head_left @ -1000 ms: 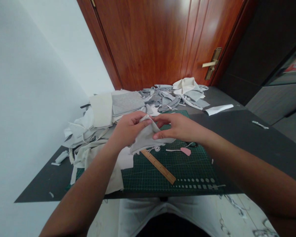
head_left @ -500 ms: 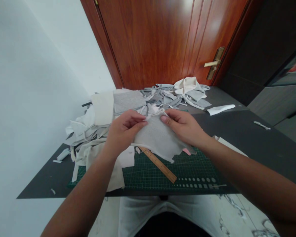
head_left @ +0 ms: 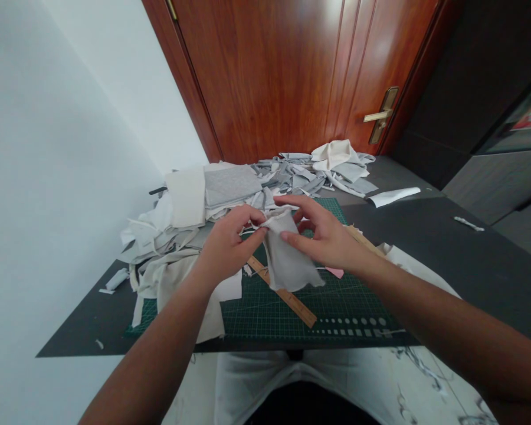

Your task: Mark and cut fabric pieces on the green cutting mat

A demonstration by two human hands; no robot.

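Pale-grey cloth piece, hanging above green gridded cutting mat;
pinched at top edge in grip of left hand; flanked by open grip of right hand; might slip or crease, from one-sided hold.

From where I stand, I can't read a single word, brand or number. On the green cutting mat, low in the centre of the frame, there are only printed signs: a fine pale grid, and toward its lower right a row of circles above a row of squares, both growing larger to the right. The wooden ruler, near the middle, carries small marks, too tiny to make out as figures.
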